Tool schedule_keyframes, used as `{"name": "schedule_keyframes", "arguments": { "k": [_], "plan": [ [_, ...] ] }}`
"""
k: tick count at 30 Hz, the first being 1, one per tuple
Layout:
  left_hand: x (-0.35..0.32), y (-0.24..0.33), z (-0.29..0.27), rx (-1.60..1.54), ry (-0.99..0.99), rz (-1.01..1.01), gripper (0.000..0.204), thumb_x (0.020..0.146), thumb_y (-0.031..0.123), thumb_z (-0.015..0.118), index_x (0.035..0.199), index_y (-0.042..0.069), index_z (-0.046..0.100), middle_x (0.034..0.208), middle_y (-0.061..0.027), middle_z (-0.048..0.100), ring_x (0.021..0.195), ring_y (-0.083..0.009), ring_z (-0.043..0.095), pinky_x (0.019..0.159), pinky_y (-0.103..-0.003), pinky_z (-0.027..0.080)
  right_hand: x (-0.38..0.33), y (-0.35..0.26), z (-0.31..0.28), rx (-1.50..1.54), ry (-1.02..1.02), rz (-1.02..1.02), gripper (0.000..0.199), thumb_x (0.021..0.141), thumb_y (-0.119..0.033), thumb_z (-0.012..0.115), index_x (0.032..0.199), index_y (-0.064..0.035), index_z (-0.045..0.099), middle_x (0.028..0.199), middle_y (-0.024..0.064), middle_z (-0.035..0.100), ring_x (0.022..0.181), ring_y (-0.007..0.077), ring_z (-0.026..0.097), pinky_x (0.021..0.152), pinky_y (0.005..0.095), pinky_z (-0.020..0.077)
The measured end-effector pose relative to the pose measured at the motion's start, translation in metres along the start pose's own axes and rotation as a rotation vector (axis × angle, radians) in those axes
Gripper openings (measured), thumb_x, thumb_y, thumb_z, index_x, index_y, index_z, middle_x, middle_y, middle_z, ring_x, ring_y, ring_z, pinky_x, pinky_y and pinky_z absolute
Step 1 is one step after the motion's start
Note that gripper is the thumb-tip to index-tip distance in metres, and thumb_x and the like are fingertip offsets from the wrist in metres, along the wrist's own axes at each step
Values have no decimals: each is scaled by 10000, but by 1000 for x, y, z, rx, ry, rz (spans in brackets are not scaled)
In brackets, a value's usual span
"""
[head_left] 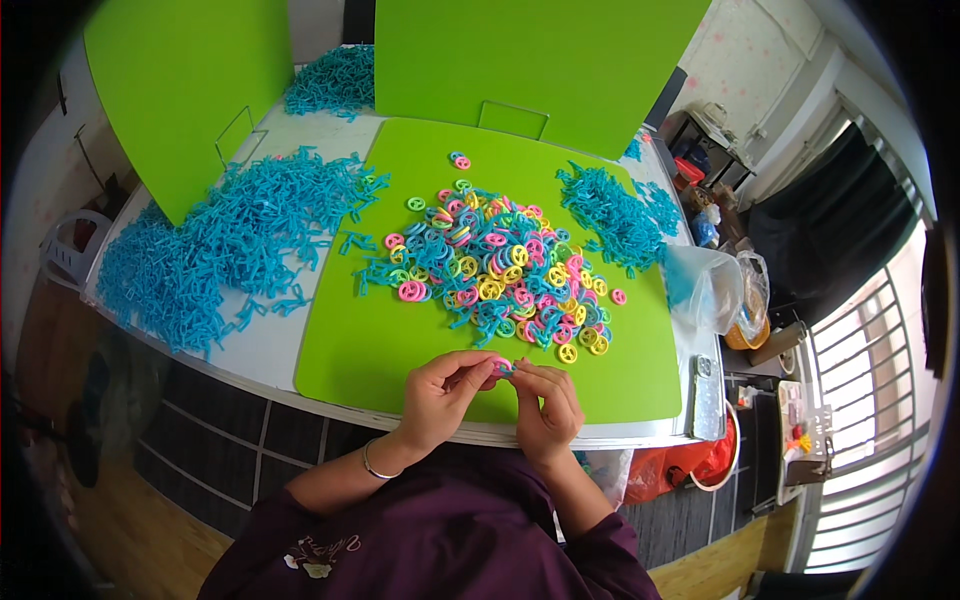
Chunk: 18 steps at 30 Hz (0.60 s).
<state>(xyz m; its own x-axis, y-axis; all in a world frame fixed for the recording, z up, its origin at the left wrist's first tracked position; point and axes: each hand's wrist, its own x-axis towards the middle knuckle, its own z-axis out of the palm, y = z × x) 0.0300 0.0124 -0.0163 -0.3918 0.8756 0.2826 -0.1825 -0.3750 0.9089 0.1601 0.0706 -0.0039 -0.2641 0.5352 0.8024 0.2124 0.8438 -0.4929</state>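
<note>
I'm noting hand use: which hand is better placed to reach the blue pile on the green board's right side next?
Probably the right hand: it is nearer the blue pile, while the left hand is farther across, pinching a pink ring. Both hands meet at that ring, though.

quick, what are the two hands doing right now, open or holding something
Left hand: closed, pinching a pink ring.
Right hand: closed, seemingly pinching a small blue piece at the ring.

Left hand [437,397] pinches pink wheel [502,364], right hand [549,405] against it; mixed wheel pile [500,265] beyond on green mat [345,365]; blue pieces [240,230] left.
</note>
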Motion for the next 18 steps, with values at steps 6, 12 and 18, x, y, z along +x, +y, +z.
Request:
{"name": "schedule_keyframes", "arguments": {
  "k": [6, 12, 18],
  "plan": [
    [1, 1, 0, 77, -13, 104, 161, 907, 53, 586, 1028, -44, 629, 919, -86, 671, 801, -112, 638, 730, -238, 546, -4, 3, -1, 89, -49, 169, 153, 738, 111, 674, 851, 16, 635, 837, 118, 668, 780, 204, 652, 705, 274, 504],
    [1, 0, -1, 160, -62, 101, 152, 906, 44, 584, 1017, -49, 626, 925, -93, 670, 796, -121, 647, 722, -245, 552, -12, 5, -3, 348, -80, 570, 177, 741, 115, 668, 880, 10, 635, 813, 100, 660, 711, 168, 626, 664, 249, 487],
    [2, 0, -3, 59, -29, -22, 163, 909, 54, 583, 1021, -60, 616, 932, -97, 669, 793, -128, 652, 724, -252, 554, -4, 2, -2, 52, -74, 165, 180, 719, 110, 679, 861, 3, 644, 798, 94, 654, 702, 191, 622, 641, 261, 483]
  ]
}}
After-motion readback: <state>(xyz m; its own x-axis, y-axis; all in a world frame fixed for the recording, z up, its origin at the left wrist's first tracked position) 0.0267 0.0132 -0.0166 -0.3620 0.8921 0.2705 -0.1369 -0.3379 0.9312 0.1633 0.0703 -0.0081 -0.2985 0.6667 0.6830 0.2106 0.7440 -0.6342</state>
